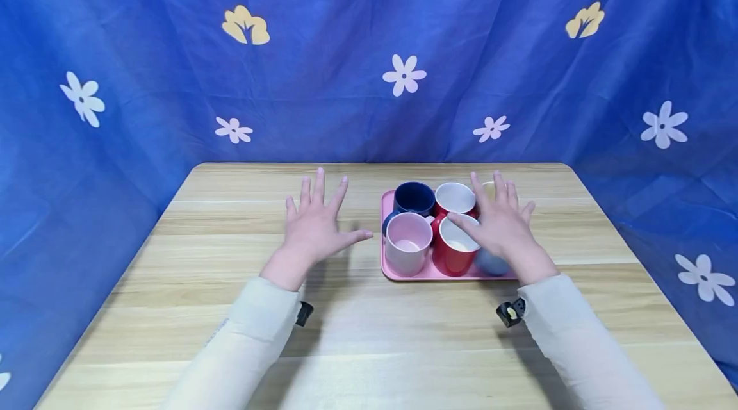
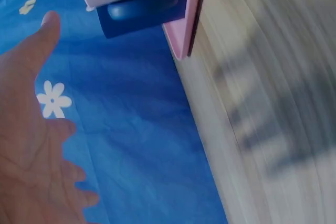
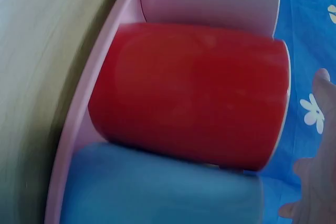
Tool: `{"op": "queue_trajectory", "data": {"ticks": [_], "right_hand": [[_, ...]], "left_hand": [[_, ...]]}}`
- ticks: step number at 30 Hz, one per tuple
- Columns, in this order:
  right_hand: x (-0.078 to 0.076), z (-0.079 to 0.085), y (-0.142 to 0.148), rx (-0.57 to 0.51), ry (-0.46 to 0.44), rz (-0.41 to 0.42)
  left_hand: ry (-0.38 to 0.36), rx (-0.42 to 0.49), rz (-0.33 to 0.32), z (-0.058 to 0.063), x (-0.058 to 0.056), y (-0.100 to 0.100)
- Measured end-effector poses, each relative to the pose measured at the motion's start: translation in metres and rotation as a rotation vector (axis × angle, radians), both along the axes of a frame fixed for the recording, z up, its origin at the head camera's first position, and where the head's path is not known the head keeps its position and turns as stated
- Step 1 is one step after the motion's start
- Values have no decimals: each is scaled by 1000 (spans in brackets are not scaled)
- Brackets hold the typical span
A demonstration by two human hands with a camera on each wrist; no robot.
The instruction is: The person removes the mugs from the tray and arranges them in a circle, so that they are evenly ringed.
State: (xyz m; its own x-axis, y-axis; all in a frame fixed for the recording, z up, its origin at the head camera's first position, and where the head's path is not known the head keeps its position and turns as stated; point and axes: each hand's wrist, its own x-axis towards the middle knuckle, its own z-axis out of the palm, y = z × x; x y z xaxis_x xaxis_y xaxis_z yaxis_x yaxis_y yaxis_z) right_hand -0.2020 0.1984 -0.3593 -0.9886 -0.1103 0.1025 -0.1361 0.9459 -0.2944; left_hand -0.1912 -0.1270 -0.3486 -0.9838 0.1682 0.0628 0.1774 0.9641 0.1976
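Note:
Both hands are raised with fingers spread and hold nothing. The left hand (image 1: 314,227) hovers over the wooden table, left of a pink tray (image 1: 426,273). Above the tray's right part is the right hand (image 1: 504,227), hiding some of the mugs below. The tray holds two rows of upright mugs. At the back stand a dark blue mug (image 1: 414,197), a red mug with white inside (image 1: 455,197) and a partly hidden cream-coloured one (image 1: 489,189). In front are a pale pink mug (image 1: 409,243), another red mug (image 3: 194,95) and a blue mug (image 3: 163,187).
The light wooden table (image 1: 190,307) has a blue curtain (image 1: 323,45) with flowers behind it and at both sides. Dark wrist devices (image 1: 510,312) sit at both sleeve cuffs. The hands' shadows fall on the tabletop.

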Motion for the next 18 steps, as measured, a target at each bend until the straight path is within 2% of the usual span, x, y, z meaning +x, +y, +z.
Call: {"op": "queue_trajectory", "data": {"ticks": [12, 18], "right_hand": [[1, 4, 26, -4, -24, -53], [1, 4, 38, -6, -36, -75]], "left_hand": [[23, 37, -86, -1, 6, 24], [29, 57, -120, -8, 6, 34]]}}
